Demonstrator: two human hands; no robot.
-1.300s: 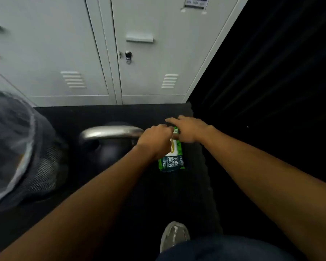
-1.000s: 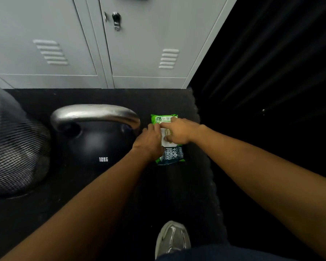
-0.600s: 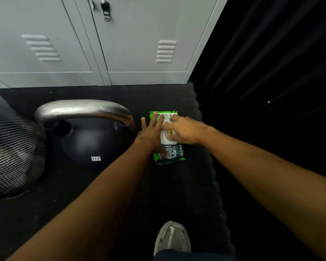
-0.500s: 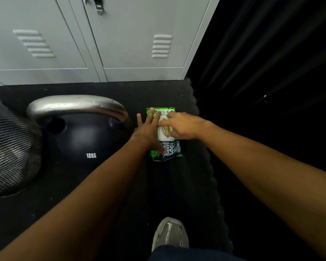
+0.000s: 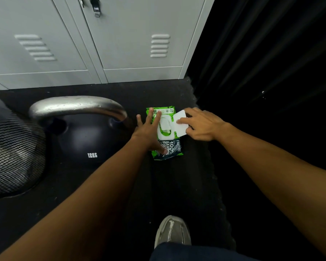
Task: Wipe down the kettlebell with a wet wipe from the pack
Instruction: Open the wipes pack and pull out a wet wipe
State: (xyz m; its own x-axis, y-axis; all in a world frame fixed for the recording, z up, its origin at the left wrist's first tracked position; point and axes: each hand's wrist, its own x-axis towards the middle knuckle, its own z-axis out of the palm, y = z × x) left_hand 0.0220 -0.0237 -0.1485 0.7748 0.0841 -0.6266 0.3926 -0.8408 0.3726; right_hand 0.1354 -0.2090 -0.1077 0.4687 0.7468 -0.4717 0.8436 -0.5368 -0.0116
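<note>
pack location: wet wipe pack lies flat on the black floor mat, just right of the kettlebell and short of the lockers on the far side.
left grip: left grip is wide, with fingers straight and spread, pressing down on the left part of the pack.
right grip: right grip pinches the white flip lid, which is folded out to the right of the opening.
opening: white frame is exposed; a pale fold sits in the slot, probably the next wipe, too small to be sure.
pack handling: soft film pouch, light, likely to slide or lift when a wipe is drawn, so a flat press on it suits.
wipe handling: judged limp, damp and easily torn; pinch the exposed fold and pull straight up.
kettlebell: marked 12KG, black round body, bare metal handle. Heavy and rigid; should stay put under wiping.
hold point: handle, if it needs tilting.
task stage: lid open, no wipe out yet.
</note>
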